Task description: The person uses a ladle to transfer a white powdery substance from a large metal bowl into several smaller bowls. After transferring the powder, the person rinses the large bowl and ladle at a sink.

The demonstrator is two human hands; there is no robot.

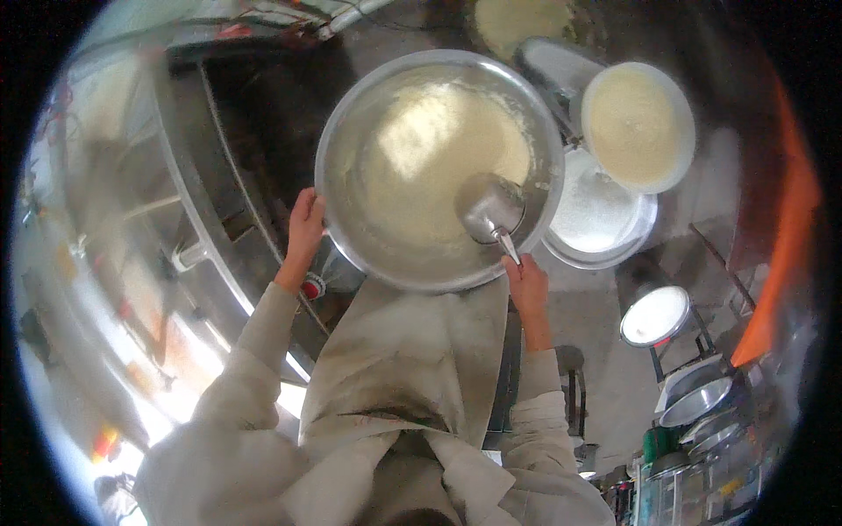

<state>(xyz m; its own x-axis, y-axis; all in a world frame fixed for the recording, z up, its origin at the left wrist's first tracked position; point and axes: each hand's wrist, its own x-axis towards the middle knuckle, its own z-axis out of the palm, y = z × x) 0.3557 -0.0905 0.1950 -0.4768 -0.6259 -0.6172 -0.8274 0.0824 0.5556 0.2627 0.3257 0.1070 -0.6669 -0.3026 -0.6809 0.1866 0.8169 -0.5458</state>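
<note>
A wide, deep metal basin (355,223) lies in front of my body, with pale, creamy batter (421,191) inside it. At its left edge, my left hand (308,214) grips the rim. My right hand (528,283) is closed around the handle of a large metal ladle (483,200) at the basin's near right rim. The ladle's round cup is inside the basin, over the batter. Whether my right hand also presses on the rim, I cannot tell.
To the right, a round container of pale batter (635,125) overlaps a metal pan of white contents (592,207). A container with a white top (656,317) stands farther right, near stacked metal bowls (697,401). A metal-edged counter (191,197) runs along the left. Orange material (779,250) hangs at far right.
</note>
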